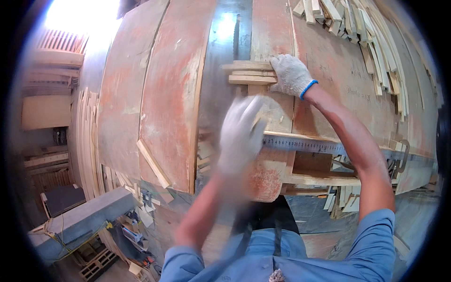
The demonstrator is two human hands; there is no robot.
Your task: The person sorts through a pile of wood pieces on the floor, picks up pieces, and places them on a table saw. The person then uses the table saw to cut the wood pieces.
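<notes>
While the right hand [292,75] is clamping strips [253,80], the left hand [241,134] is showing blurred, fingers unreadable; the batch is seemingly running midway, a pile [371,40] possibly waiting.

Holds with the gloved right hand [291,75] the ends of short wooden strips [251,80]. Has the gloved left hand [240,134], blurred, nearer to the body, beside the metal ruler [305,144].

Short wood strips [251,79] lie on the worktable [174,94], the right hand [291,74] at their right end, the left hand [240,136] nearer the wearer; beyond them, a blade [237,33]; right of the left hand, a ruler [305,144]; far right, piled sticks [354,28]; near left, 1 loose stick [154,163].
</notes>
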